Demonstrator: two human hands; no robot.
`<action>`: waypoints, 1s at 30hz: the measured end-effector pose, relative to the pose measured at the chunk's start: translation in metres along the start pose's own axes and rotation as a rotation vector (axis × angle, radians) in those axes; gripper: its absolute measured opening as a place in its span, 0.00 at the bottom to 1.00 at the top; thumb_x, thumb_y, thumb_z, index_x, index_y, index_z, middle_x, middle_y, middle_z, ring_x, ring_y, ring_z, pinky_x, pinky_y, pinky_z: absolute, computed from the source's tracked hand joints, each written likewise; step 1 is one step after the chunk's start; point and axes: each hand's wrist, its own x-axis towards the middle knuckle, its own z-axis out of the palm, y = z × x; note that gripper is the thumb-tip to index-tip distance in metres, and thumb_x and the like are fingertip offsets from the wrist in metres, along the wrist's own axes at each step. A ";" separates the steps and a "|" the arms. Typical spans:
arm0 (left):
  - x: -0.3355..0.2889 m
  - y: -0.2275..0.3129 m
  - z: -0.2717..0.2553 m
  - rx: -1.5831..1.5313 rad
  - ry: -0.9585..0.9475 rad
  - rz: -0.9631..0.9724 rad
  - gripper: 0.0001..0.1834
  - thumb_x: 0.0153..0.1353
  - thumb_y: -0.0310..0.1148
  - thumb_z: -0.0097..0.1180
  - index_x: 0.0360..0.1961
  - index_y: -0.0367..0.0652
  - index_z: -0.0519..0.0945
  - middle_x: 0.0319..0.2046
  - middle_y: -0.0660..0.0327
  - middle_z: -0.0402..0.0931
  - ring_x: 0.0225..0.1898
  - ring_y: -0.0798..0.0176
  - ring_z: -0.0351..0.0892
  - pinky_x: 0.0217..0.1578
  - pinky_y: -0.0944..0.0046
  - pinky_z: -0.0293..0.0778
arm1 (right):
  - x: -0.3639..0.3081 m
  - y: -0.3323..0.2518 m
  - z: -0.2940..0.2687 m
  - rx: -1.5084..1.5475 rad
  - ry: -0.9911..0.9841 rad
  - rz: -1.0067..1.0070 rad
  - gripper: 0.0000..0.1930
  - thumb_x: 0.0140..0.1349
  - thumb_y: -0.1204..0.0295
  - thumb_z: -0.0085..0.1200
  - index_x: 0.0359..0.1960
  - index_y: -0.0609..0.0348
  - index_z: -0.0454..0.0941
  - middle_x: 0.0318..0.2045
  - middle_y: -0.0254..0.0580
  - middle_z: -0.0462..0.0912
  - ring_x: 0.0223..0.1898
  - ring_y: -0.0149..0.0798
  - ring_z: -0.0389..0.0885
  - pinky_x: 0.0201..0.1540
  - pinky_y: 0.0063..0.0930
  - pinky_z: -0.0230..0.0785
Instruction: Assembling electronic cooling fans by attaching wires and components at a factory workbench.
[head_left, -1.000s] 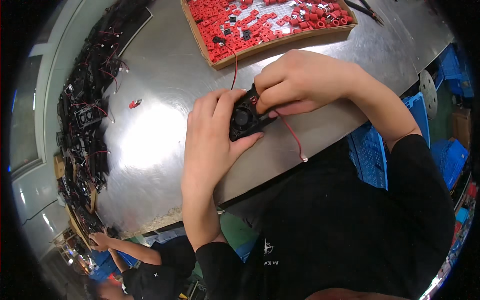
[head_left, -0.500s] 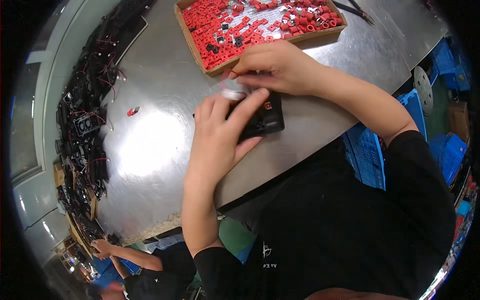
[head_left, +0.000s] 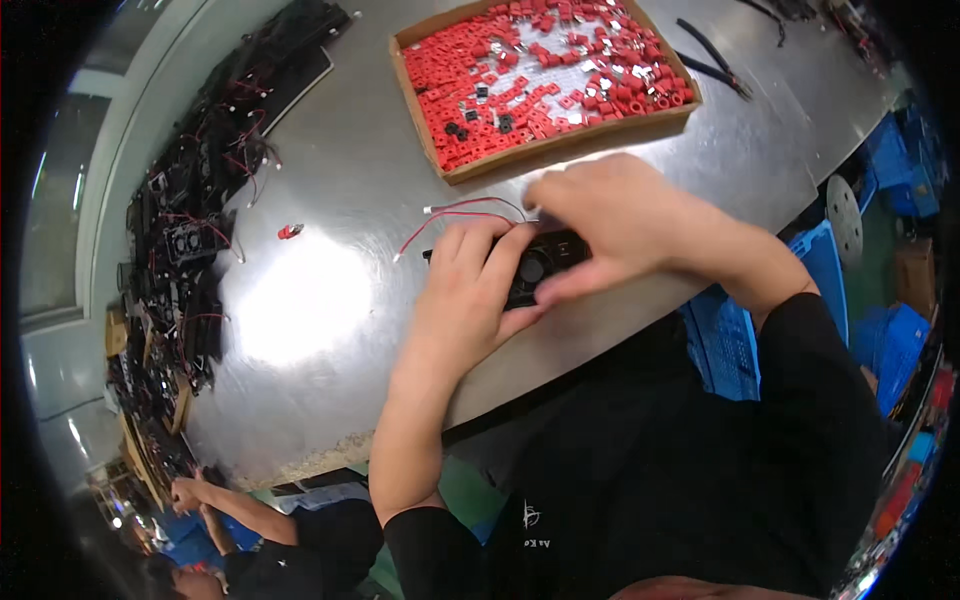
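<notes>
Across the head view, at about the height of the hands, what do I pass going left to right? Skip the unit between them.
Heap of black fan units, small red part, left hand, right hand, grey disc.

Wide lane on counter (head_left: 310,405) left of left hand (head_left: 468,280); one small red part (head_left: 289,232) in it, black fan pile (head_left: 187,243) bounding it. Ahead: cardboard tray (head_left: 570,147) wall, gap tight at right hand (head_left: 615,215), red wires (head_left: 460,213) across its left end.
</notes>
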 end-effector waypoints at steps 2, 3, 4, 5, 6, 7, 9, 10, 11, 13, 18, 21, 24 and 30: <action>0.004 0.003 -0.001 0.000 0.016 0.000 0.44 0.43 0.35 0.82 0.64 0.43 0.77 0.56 0.52 0.74 0.59 0.43 0.74 0.62 0.46 0.72 | -0.007 0.001 0.010 -0.099 -0.033 -0.036 0.39 0.52 0.36 0.71 0.48 0.61 0.77 0.40 0.47 0.84 0.41 0.55 0.87 0.39 0.44 0.79; 0.007 0.004 -0.001 0.000 0.033 0.009 0.44 0.42 0.34 0.82 0.64 0.44 0.76 0.56 0.52 0.75 0.59 0.43 0.74 0.62 0.46 0.72 | -0.008 0.005 0.015 -0.061 -0.027 -0.039 0.39 0.52 0.35 0.71 0.46 0.61 0.77 0.36 0.47 0.82 0.39 0.55 0.87 0.39 0.45 0.79; 0.004 0.004 -0.001 -0.003 0.052 0.016 0.45 0.42 0.33 0.82 0.64 0.44 0.76 0.56 0.52 0.75 0.58 0.43 0.74 0.62 0.47 0.73 | -0.006 0.004 0.018 -0.068 -0.031 -0.047 0.39 0.52 0.35 0.71 0.46 0.61 0.77 0.36 0.47 0.82 0.39 0.55 0.87 0.39 0.45 0.79; 0.001 0.002 -0.002 -0.003 0.061 0.013 0.45 0.42 0.33 0.82 0.64 0.44 0.76 0.56 0.52 0.75 0.58 0.43 0.74 0.62 0.47 0.73 | -0.003 0.004 0.021 -0.054 -0.051 -0.045 0.38 0.54 0.34 0.69 0.43 0.61 0.77 0.37 0.49 0.83 0.38 0.55 0.87 0.39 0.47 0.80; -0.003 -0.001 -0.003 -0.007 0.077 0.004 0.43 0.44 0.36 0.81 0.64 0.43 0.77 0.55 0.51 0.75 0.59 0.41 0.74 0.62 0.44 0.72 | -0.001 0.002 0.023 -0.038 -0.071 -0.043 0.37 0.55 0.34 0.68 0.41 0.61 0.77 0.37 0.50 0.84 0.38 0.55 0.88 0.39 0.48 0.81; -0.004 -0.002 -0.005 -0.012 0.087 -0.006 0.42 0.45 0.40 0.81 0.63 0.42 0.78 0.54 0.50 0.75 0.59 0.39 0.74 0.62 0.42 0.72 | -0.001 0.001 0.021 -0.038 -0.075 -0.046 0.37 0.55 0.34 0.68 0.41 0.61 0.77 0.37 0.50 0.84 0.38 0.55 0.88 0.39 0.48 0.81; -0.006 -0.004 -0.018 0.076 0.077 -0.038 0.40 0.47 0.46 0.79 0.61 0.44 0.79 0.52 0.51 0.75 0.59 0.42 0.74 0.61 0.43 0.70 | 0.000 -0.003 0.019 -0.074 -0.104 -0.075 0.37 0.56 0.35 0.67 0.40 0.62 0.77 0.36 0.50 0.84 0.37 0.55 0.88 0.39 0.47 0.80; -0.006 -0.005 -0.024 0.163 0.063 -0.061 0.39 0.48 0.52 0.77 0.60 0.47 0.81 0.51 0.53 0.76 0.59 0.45 0.74 0.60 0.44 0.68 | -0.001 -0.002 0.019 -0.074 -0.108 -0.073 0.37 0.56 0.35 0.67 0.40 0.62 0.77 0.36 0.50 0.84 0.37 0.55 0.88 0.39 0.47 0.80; -0.007 -0.007 -0.027 0.149 0.103 -0.093 0.33 0.51 0.58 0.73 0.53 0.48 0.85 0.46 0.55 0.76 0.56 0.47 0.73 0.56 0.45 0.67 | -0.002 -0.001 0.020 -0.082 -0.105 -0.062 0.37 0.55 0.35 0.68 0.39 0.62 0.77 0.34 0.49 0.84 0.35 0.56 0.87 0.37 0.47 0.79; -0.009 -0.013 -0.041 0.175 0.112 -0.113 0.29 0.53 0.55 0.73 0.50 0.47 0.87 0.45 0.56 0.75 0.53 0.48 0.73 0.54 0.46 0.67 | -0.003 0.000 0.021 -0.089 -0.107 -0.050 0.37 0.55 0.35 0.68 0.39 0.62 0.77 0.33 0.48 0.83 0.33 0.56 0.86 0.36 0.47 0.78; -0.010 -0.018 -0.022 0.424 0.146 -0.403 0.22 0.58 0.44 0.71 0.51 0.46 0.89 0.45 0.56 0.77 0.48 0.49 0.75 0.51 0.49 0.68 | 0.000 -0.001 0.022 -0.084 -0.138 -0.039 0.37 0.55 0.35 0.68 0.37 0.62 0.76 0.30 0.49 0.82 0.31 0.57 0.86 0.34 0.47 0.78; 0.002 -0.011 -0.014 0.410 0.516 -0.094 0.31 0.57 0.44 0.73 0.62 0.46 0.84 0.51 0.54 0.79 0.52 0.49 0.77 0.54 0.48 0.70 | 0.000 -0.003 0.021 -0.122 -0.149 -0.044 0.36 0.54 0.36 0.68 0.38 0.62 0.76 0.30 0.49 0.83 0.32 0.57 0.86 0.34 0.46 0.79; 0.014 0.009 -0.004 0.128 0.246 0.224 0.40 0.58 0.47 0.73 0.71 0.46 0.77 0.56 0.52 0.79 0.56 0.50 0.78 0.57 0.46 0.70 | -0.001 -0.005 0.024 -0.190 -0.137 -0.074 0.37 0.56 0.34 0.65 0.36 0.64 0.79 0.31 0.51 0.86 0.32 0.57 0.88 0.36 0.48 0.80; -0.001 -0.002 0.006 0.189 0.062 0.013 0.43 0.60 0.55 0.70 0.70 0.41 0.76 0.50 0.54 0.78 0.54 0.51 0.78 0.61 0.48 0.68 | -0.002 -0.005 0.018 -0.154 -0.169 -0.022 0.35 0.53 0.37 0.69 0.37 0.63 0.77 0.31 0.50 0.84 0.33 0.57 0.87 0.37 0.47 0.79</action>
